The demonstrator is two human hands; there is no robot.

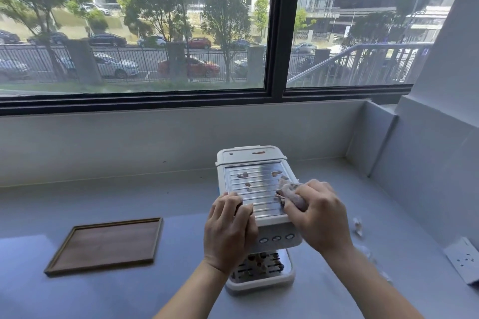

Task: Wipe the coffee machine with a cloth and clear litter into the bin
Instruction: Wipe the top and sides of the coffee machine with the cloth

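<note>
A small white coffee machine (255,179) stands on the grey counter, seen from above. Its ribbed metal top plate carries several brown stains. My left hand (229,228) rests on the machine's front left corner, fingers curled over the top edge. My right hand (316,215) presses a crumpled pale cloth (289,190) against the right side of the metal plate. Below the front panel with three buttons, the drip tray (261,269) shows dark spots. Bits of white litter (359,226) lie on the counter to the machine's right. No bin is in view.
A flat wooden tray (108,245) lies on the counter (155,197) to the left. A white socket plate (464,260) sits at the right edge. A wall rises on the right, and a large window with a low sill runs behind the counter.
</note>
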